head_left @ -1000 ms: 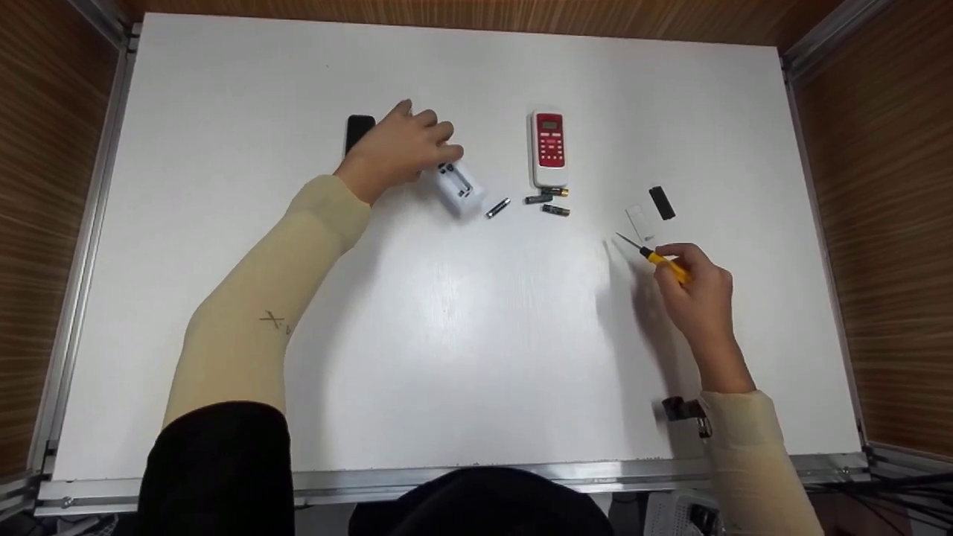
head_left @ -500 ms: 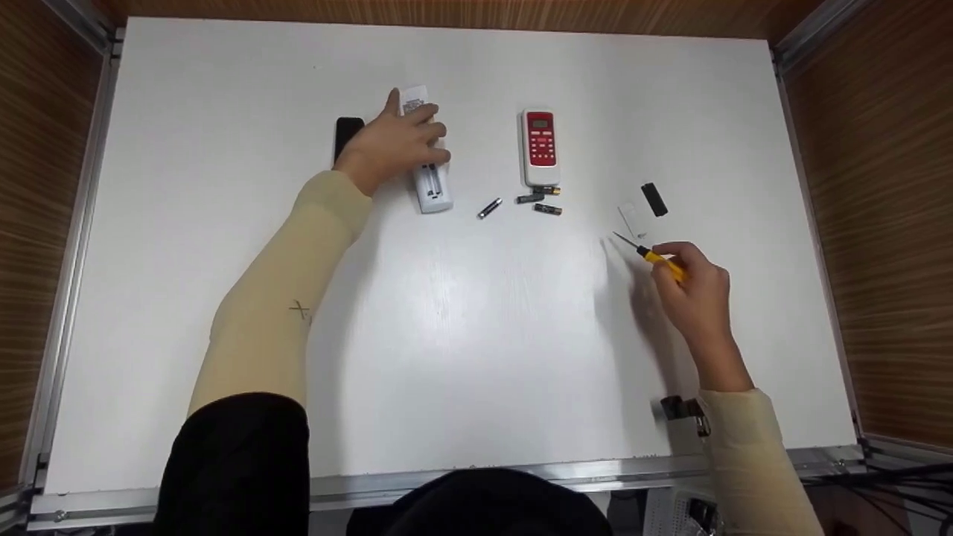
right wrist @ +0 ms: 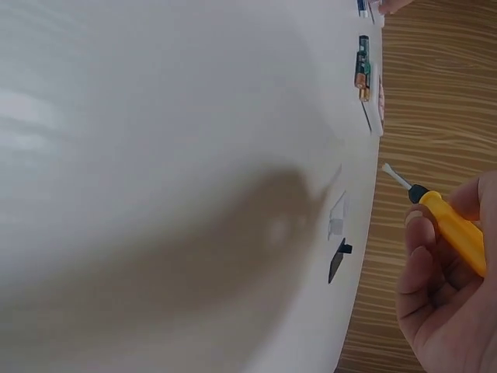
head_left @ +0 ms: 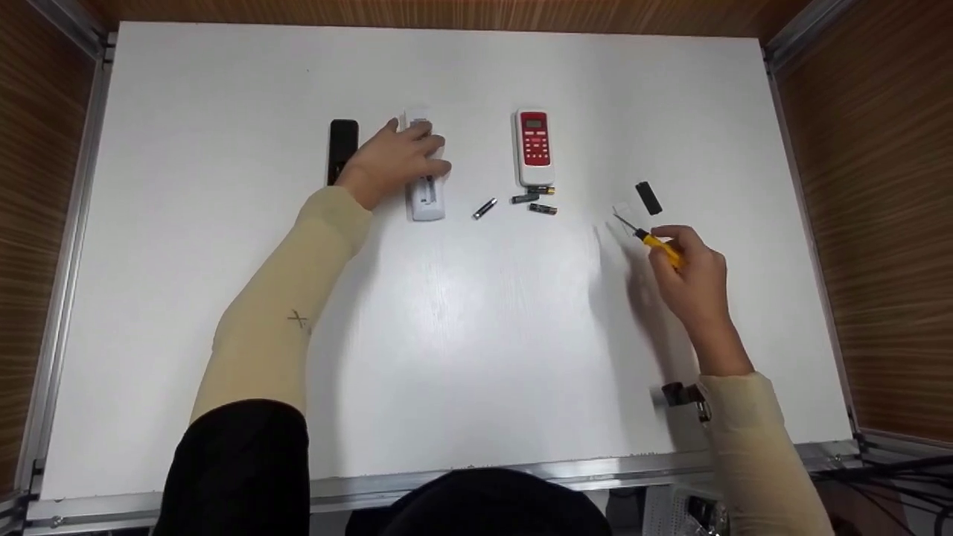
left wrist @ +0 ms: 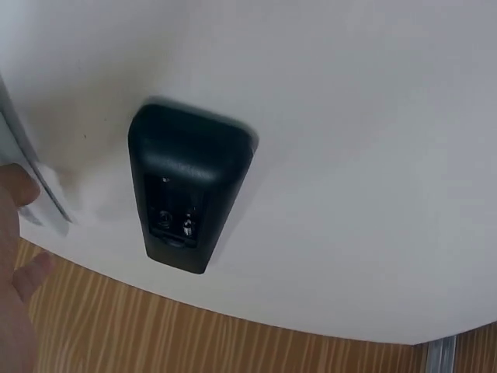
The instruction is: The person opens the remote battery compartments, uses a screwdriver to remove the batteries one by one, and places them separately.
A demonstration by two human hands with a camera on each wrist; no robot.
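In the head view my left hand [head_left: 398, 160] lies across a white remote control [head_left: 426, 207], its fingers spread and its thumb left of the remote. The remote's back faces up and its battery compartment is bare; my hand covers its middle. Left of it, partly behind my wrist, is a black remote control [head_left: 343, 145], whose uncovered battery compartment shows in the left wrist view. My right hand [head_left: 692, 272] holds a yellow screwdriver [head_left: 665, 251] above the table, its tip pointing up and left. Near the tip lies a clear or white cover [head_left: 624, 212].
A white remote with a red face [head_left: 534, 147] lies face up right of centre. Several batteries [head_left: 543, 209] lie below it, and another battery [head_left: 485, 208] lies to their left. A black battery cover [head_left: 648, 198] is at the right. Wooden walls [head_left: 871, 223] border the white table.
My left hand has laid the tilted white remote flat on the table, then drawn it slightly towards me. My right hand has risen a little with the screwdriver in the last half second.
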